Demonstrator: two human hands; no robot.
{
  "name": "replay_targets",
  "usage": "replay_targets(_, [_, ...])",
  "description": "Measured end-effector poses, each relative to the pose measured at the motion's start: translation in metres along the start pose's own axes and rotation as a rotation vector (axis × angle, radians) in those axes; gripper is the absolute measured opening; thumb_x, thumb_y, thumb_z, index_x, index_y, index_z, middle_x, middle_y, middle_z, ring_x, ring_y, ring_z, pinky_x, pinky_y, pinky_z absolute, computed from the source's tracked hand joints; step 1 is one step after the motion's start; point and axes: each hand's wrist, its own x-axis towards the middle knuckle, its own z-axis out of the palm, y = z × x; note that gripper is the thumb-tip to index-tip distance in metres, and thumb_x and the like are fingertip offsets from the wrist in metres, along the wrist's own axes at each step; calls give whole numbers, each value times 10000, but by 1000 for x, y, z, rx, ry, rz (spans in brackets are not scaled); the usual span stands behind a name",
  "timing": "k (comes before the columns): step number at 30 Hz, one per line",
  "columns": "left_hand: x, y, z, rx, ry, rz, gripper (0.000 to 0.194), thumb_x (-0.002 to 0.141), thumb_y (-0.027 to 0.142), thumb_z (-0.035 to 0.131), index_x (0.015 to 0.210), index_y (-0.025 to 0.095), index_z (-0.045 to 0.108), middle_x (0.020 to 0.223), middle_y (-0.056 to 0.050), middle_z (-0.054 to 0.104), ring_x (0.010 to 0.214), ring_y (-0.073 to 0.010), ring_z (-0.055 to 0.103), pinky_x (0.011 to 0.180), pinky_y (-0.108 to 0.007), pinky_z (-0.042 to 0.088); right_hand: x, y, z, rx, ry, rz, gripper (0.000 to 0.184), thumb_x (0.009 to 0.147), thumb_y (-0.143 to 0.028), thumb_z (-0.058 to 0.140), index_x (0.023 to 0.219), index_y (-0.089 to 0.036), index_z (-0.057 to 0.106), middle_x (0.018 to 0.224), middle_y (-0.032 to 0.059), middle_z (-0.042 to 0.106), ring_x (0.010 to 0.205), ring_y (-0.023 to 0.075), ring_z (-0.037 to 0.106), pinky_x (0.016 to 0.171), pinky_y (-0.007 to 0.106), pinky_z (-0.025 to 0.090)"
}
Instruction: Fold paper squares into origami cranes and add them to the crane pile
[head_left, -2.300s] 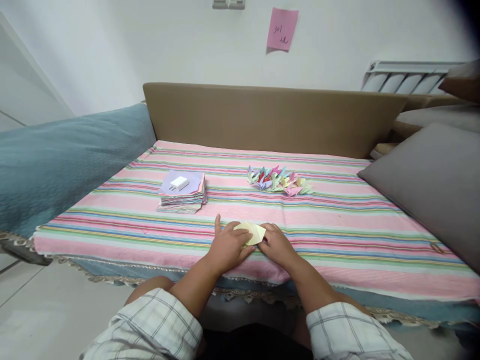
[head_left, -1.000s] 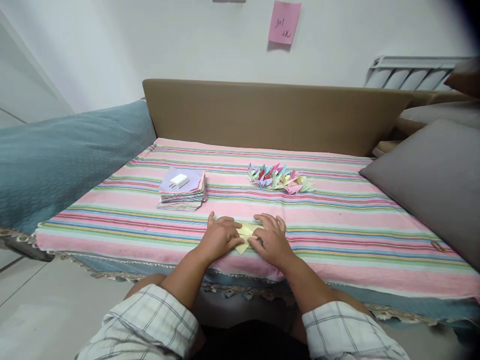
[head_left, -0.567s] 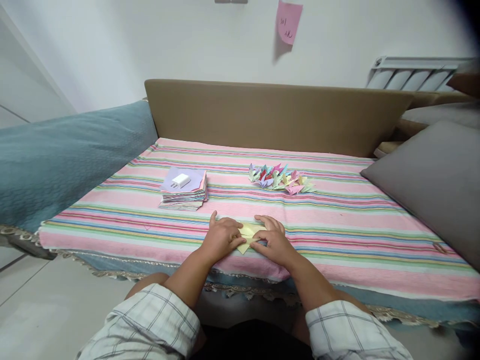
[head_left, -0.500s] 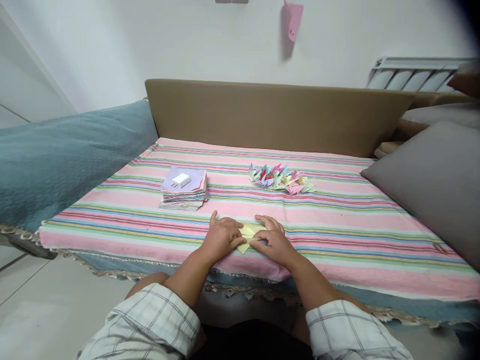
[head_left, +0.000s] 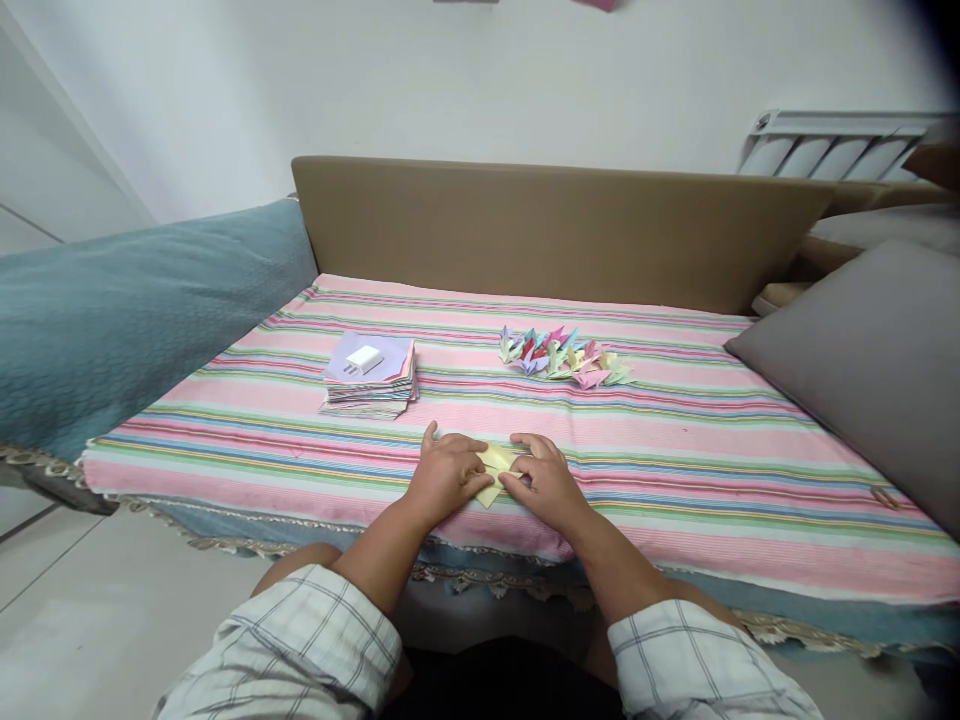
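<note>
A pale yellow sheet of origami paper [head_left: 491,492], partly folded, lies on the striped cloth close to the front edge. My left hand [head_left: 450,475] grips its left side, fingers curled over the paper and thumb near the middle. On the right side, my right hand [head_left: 544,482] pinches a folded flap between thumb and index finger. Part of the paper is hidden beneath the fingers of both hands.
Several folded paper cranes [head_left: 562,358] in mixed colours lie grouped behind my hands. To the left, a stack of coloured paper [head_left: 369,395] carries a white charger plug [head_left: 364,360]. A grey cushion [head_left: 862,340] rests at right, before the brown backrest [head_left: 525,230].
My right thumb and index finger have shifted slightly on the paper, drawing at a flap near its middle. The view has tipped down a little. My left hand stays on the paper.
</note>
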Motion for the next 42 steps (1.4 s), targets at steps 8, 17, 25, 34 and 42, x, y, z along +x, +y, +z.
replay_targets(8, [-3,-15,0,-1,-21,1,143,632,324,760,719,231,695,1288,-65,538,1151,-273,472,958,-467,354,-1,0,-5,-2,-31,-37,147,759,-349,622,709,-218,664,1224,76,521,1150,265,426,939,445,338])
replay_targets(17, [-5,-27,-10,-60,-93,-34,76,635,269,748,691,234,710,1224,-59,585,1101,-244,530,936,-407,395,-1,3,-10,18,-86,-94,93,728,-327,661,736,-239,689,1259,63,500,1175,270,405,955,457,325])
replay_targets(25, [-4,-26,-6,-42,-82,-32,174,719,384,677,675,218,708,1098,-74,657,1064,-230,564,917,-381,399,1,-2,-8,-20,-37,-60,306,844,-371,514,631,-225,677,1241,54,528,1164,257,412,947,450,322])
replay_targets(34, [-1,-20,-9,120,-5,-32,162,707,379,692,662,226,666,1143,-29,645,1067,-254,537,980,-493,308,3,-3,-2,-111,45,-28,203,756,-351,631,610,-210,642,1208,64,557,1120,267,448,937,437,325])
replay_targets(42, [-33,25,6,298,128,366,230,872,226,490,1070,248,604,1204,-17,611,1017,-188,541,958,-401,366,3,-3,-2,-142,55,-51,214,770,-340,616,602,-208,633,1208,65,566,1125,259,453,951,442,313])
